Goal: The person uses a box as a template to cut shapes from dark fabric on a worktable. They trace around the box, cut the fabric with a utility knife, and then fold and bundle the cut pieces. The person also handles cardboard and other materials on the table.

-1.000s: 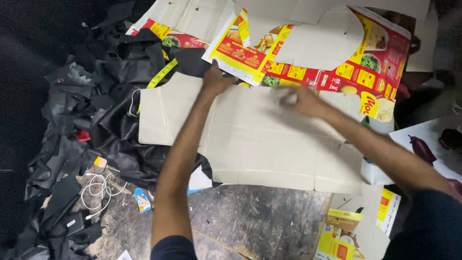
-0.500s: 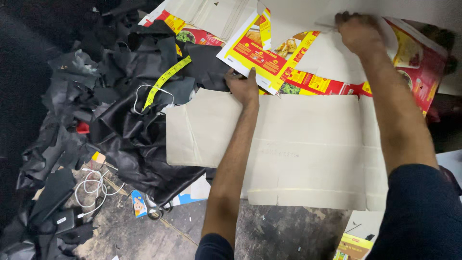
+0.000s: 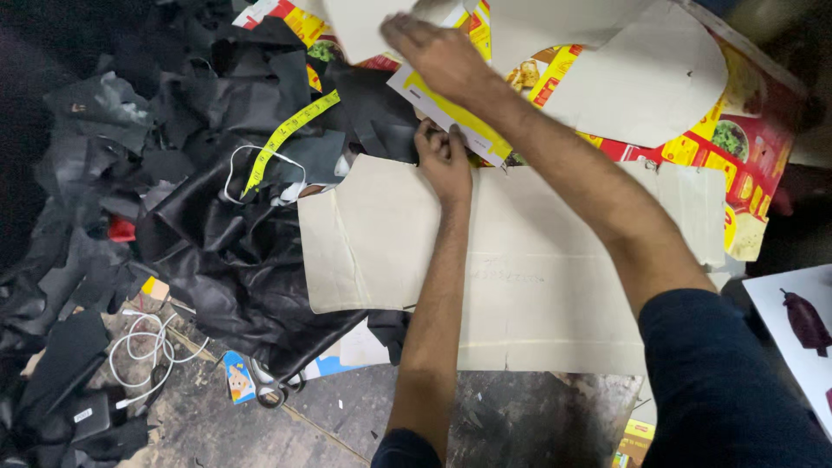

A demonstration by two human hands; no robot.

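The right hand (image 3: 438,54) is smeared by motion, so its grip on the pale card piece (image 3: 368,26) cannot be told; that piece runs off the top edge. The left hand (image 3: 445,160) covers the top edge of the large cardboard sheet (image 3: 537,277). Both forearms hide parts of the sheet. The scissors (image 3: 270,392) lie half under black leather scraps (image 3: 234,260).

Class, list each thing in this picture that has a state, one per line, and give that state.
Left hand: pressed flat on the pale cardboard sheet's top edge.
Right hand: reaching across, fingers on a yellow-edged card.
Pale cardboard sheet: lying flat, creased.
Yellow-edged card: tilted, partly lifted.
Tape measure: unrolled over black leather scraps.
Black leather scraps: heaped, crumpled.
White cable: loosely coiled.
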